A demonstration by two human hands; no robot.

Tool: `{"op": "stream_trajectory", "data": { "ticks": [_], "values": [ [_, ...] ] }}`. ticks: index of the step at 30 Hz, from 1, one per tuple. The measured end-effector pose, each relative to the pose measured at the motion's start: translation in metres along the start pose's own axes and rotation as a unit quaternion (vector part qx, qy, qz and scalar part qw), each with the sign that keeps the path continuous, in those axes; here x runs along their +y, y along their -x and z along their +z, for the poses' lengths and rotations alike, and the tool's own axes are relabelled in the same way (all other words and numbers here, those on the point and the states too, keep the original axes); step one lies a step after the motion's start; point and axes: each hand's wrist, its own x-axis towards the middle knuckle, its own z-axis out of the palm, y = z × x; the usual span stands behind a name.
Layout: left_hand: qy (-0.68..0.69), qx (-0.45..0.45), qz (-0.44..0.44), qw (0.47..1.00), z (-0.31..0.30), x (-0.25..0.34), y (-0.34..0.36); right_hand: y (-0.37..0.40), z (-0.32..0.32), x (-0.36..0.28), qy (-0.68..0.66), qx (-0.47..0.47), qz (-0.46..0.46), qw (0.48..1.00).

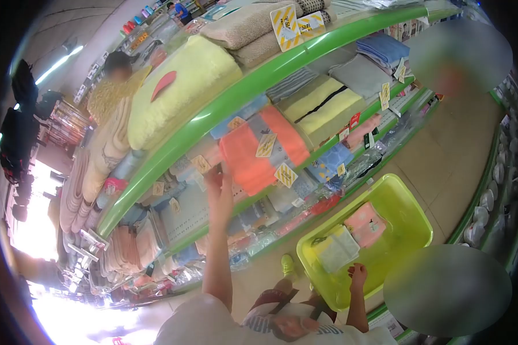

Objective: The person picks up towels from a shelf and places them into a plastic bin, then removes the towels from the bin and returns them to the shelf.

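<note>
Here, a left hand reaches up to a shelf of towels while a right hand hangs over a basin

The left arm stretches nearly straight away from the body to the shelf (198, 231), wrist raised and fingers pointing upward. The left hand (216, 187) has its fingers bent beside a striped price tag (201, 164), just left of an orange-and-grey towel (244, 158); whether it grips anything cannot be told. A packaged yellow towel (322, 109) sits farther right on the same shelf.

The right arm is lower and bent, the forearm rising to a right hand (358, 276) over the near part of a yellow-green basin (400, 230). Its fingers curl loosely, half open, with nothing visible in them. Inside the basin, a pink folded cloth (365, 225) lies near a whitish packet (336, 250), the packet closer to the right hand.
</note>
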Motion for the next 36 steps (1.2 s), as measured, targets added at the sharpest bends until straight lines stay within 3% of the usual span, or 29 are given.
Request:
{"op": "stream_trajectory", "data": {
  "ticks": [1, 4, 10, 13, 19, 22, 31, 33, 35, 36],
  "values": [
    [-0.005, 0.010, -0.043, 0.999, 0.000, -0.004, -0.010, 0.011, 0.003, 0.000, 0.006, -0.004, -0.001, 1.000],
    [0.204, -0.175, -0.259, 0.928, -0.005, -0.008, -0.033, 0.031, 0.007, -0.004, 0.015, -0.020, -0.009, 1.000],
    [0.234, -0.189, -0.270, 0.915, 0.007, -0.004, -0.040, 0.048, 0.000, -0.025, -0.090, -0.045, 0.061, 0.993],
    [0.284, -0.178, -0.288, 0.897, 0.009, -0.015, -0.046, 0.050, -0.005, -0.030, -0.084, -0.053, 0.033, 0.995],
    [0.408, -0.244, -0.317, 0.821, 0.017, 0.015, -0.047, 0.055, -0.017, -0.033, -0.062, -0.040, 0.034, 0.997],
    [0.430, -0.216, -0.316, 0.818, 0.024, 0.012, -0.047, 0.055, -0.024, -0.033, -0.054, -0.035, 0.044, 0.997],
    [0.490, -0.274, -0.253, 0.788, 0.003, -0.014, -0.031, 0.049, -0.003, -0.050, -0.016, -0.088, 0.011, 0.996],
    [0.560, -0.371, -0.261, 0.694, -0.027, -0.048, -0.038, 0.048, 0.013, -0.061, -0.001, -0.109, 0.000, 0.994],
    [0.545, -0.362, -0.272, 0.706, -0.050, -0.055, -0.025, 0.048, 0.034, -0.074, 0.010, -0.142, -0.009, 0.990],
    [0.497, -0.303, -0.279, 0.763, -0.062, -0.044, -0.008, 0.048, 0.047, -0.081, 0.017, -0.164, -0.013, 0.986]
  ]
}}
